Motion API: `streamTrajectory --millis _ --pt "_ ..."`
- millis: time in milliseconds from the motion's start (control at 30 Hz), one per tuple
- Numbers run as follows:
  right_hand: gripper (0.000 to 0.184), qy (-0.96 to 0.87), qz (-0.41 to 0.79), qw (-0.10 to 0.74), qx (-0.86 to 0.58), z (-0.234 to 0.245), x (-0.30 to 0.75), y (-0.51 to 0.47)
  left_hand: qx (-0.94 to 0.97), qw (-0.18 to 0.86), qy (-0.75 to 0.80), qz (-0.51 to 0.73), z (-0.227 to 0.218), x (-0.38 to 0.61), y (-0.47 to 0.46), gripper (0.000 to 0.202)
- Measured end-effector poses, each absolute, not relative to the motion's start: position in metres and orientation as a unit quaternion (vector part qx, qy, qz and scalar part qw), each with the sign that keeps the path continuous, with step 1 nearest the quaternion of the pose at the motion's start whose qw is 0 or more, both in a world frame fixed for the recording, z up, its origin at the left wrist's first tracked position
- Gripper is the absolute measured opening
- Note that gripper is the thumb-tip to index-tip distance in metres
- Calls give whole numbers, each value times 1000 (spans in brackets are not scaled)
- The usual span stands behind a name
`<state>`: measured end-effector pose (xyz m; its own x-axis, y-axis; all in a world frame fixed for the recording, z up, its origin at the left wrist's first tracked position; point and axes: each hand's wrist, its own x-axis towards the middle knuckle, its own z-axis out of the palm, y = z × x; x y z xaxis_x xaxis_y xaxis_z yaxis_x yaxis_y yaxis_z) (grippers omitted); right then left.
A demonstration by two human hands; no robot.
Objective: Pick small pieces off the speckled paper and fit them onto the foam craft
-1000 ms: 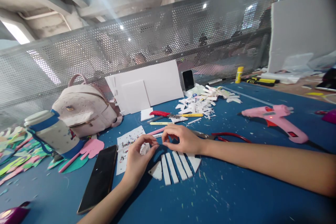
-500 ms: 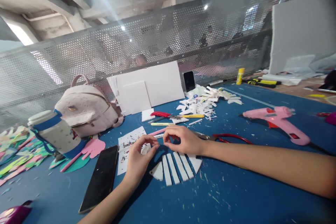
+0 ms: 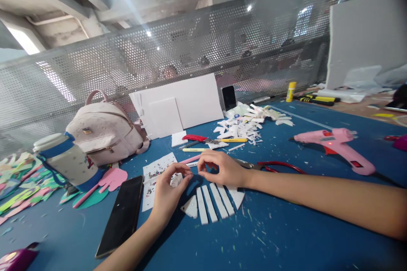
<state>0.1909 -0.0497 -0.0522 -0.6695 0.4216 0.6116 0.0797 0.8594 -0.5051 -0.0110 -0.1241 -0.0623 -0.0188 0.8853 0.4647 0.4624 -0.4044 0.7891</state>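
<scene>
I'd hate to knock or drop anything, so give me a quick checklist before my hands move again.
1. Left hand empty: cannot tell; anything between thumb and fingers is too small to see.
2. Right hand empty: cannot tell, same reason.
3. Four white strips lying side by side: ok.
4. Pink glue gun clear of both hands: ok.
5. Red-handled scissors fully visible: not ok; the right hand and forearm partly hide them.
</scene>
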Motion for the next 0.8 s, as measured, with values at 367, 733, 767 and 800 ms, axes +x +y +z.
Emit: streamTrajectory --millis 367,733,767,800 --pt "2 -887 220 379 -145 -51 190 -50 670 213 501 505 -64 -12 -124 6" --pt "3 -885 223 382 -146 -50 191 -50 672 209 499 507 -64 -12 -123 6" --pt "3 -885 223 382 -145 -50 190 -50 673 208 498 506 -64 -11 -123 6" --pt "3 -885 223 382 -144 -50 190 -50 673 207 498 506 -63 -11 -124 6"
